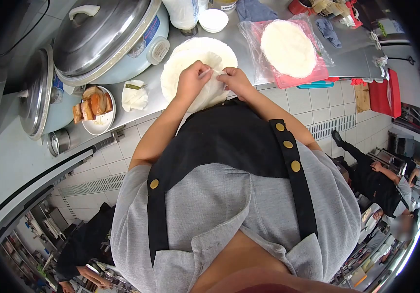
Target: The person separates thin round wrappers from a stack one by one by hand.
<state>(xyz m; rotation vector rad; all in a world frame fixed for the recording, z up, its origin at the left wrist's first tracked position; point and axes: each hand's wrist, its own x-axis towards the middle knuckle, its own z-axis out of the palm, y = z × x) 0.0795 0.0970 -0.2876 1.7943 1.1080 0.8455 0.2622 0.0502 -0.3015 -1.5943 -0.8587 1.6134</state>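
Observation:
A round stack of thin white pancakes (171,63) lies on the steel counter in front of me. My left hand (193,80) pinches the edge of one thin pancake (207,95), lifted toward me from the stack. On the other side, my right hand (237,80) also grips that pancake with closed fingers. The sheet hangs loosely near the counter's front edge, and the fingertips partly hide its upper part. Left of the stack sits a crumpled piece of white pancake (135,97) with a green strip on top.
Two large cookers (107,39) with metal lids stand at left, near a white bowl (111,117) of browned meat chunks (93,103). Small white bowls (213,20) stand behind the stack. At right, another pancake stack (288,49) lies on plastic over a pink board (300,80). Other people are behind me.

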